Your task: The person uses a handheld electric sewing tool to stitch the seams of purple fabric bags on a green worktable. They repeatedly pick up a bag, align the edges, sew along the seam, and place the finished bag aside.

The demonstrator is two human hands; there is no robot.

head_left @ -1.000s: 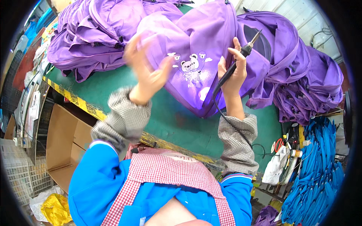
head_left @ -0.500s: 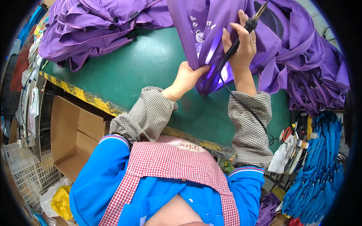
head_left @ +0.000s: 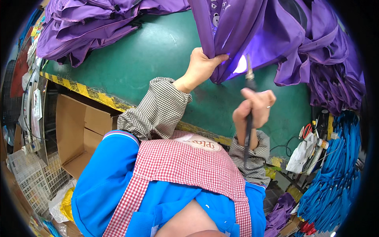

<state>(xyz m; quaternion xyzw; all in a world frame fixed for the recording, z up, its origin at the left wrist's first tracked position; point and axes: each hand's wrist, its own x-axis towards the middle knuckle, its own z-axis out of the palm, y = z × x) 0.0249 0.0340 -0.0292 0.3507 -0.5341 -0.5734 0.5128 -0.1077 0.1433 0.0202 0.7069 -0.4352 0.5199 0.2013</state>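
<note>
My left hand (head_left: pixel 200 68) pinches the near corner of a purple fabric piece (head_left: pixel 233 37) printed with small bears. The fabric's folds hang together into that corner over the green table. A bright violet-white glow (head_left: pixel 240 65) shows at the cloth's lower edge, beside the left hand; its source is hidden. To the right and nearer to me, my right hand (head_left: pixel 256 108) is closed around the black handle of a soldering iron (head_left: pixel 250 75). Its metal tip points away from me, up toward the glowing edge. Whether the tip touches the cloth I cannot tell.
Piles of purple fabric (head_left: pixel 87 29) lie at the far left, and more purple cloth (head_left: pixel 327 59) drapes over the right. The green table (head_left: pixel 150 59) has a yellow-black striped edge. A cardboard box (head_left: pixel 73 130) stands left; blue straps (head_left: pixel 331 173) hang right, near orange-handled scissors (head_left: pixel 306 130).
My right hand has come down toward me, off the fabric, and its grip on the soldering iron has changed. My left hand has moved slightly up and right with the cloth corner.
</note>
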